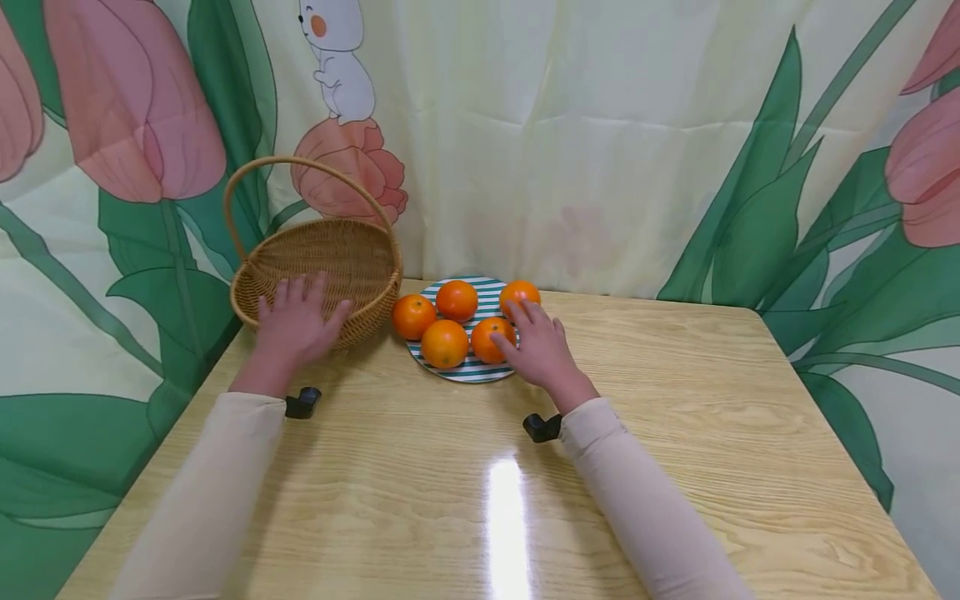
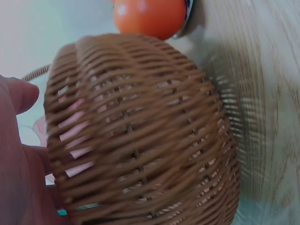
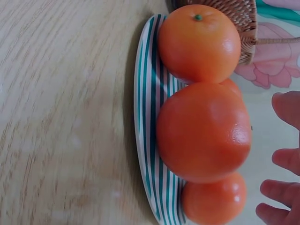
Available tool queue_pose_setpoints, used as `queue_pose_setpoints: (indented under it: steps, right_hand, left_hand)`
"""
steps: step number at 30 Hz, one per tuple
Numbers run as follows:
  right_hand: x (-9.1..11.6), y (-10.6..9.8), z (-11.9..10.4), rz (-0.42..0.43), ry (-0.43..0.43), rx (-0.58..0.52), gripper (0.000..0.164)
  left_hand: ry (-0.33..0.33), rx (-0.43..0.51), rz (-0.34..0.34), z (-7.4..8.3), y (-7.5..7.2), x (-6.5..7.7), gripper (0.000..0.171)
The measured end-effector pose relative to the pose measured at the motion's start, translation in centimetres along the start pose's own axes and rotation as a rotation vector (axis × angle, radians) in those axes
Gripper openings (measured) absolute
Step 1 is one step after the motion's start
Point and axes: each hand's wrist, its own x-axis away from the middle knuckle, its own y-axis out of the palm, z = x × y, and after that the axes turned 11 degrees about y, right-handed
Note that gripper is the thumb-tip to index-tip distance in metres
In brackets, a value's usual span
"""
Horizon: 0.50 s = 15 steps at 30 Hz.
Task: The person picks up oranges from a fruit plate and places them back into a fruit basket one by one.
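A brown wicker basket (image 1: 330, 250) with a tall arched handle stands at the back left of the table. My left hand (image 1: 296, 330) is at its near rim with the fingers spread; in the left wrist view the basket's woven side (image 2: 145, 136) lies beside the fingers. Right of it, a plate with green and white stripes (image 1: 471, 372) bears several oranges (image 1: 444, 343). Over the plate's right side hovers my right hand (image 1: 540, 346), fingers apart, near the front right orange (image 1: 489, 335) and the back right orange (image 1: 517, 293). The right wrist view shows a gap between fingers and fruit.
The wooden table (image 1: 405, 483) reaches back to a curtain (image 1: 600, 150) printed with tulips and a white animal. The plate stands close beside the basket. Each wrist carries a black camera mount, such as the right mount (image 1: 542, 427).
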Motion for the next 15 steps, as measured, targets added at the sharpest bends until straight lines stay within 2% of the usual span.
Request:
queue_pose_setpoints:
  steps: [15]
  right_hand:
    - [-0.4,0.9,-0.3,-0.019,-0.009,-0.017,0.066]
  left_hand:
    - [-0.03,0.016,0.035,-2.3,-0.7,0.4,0.085]
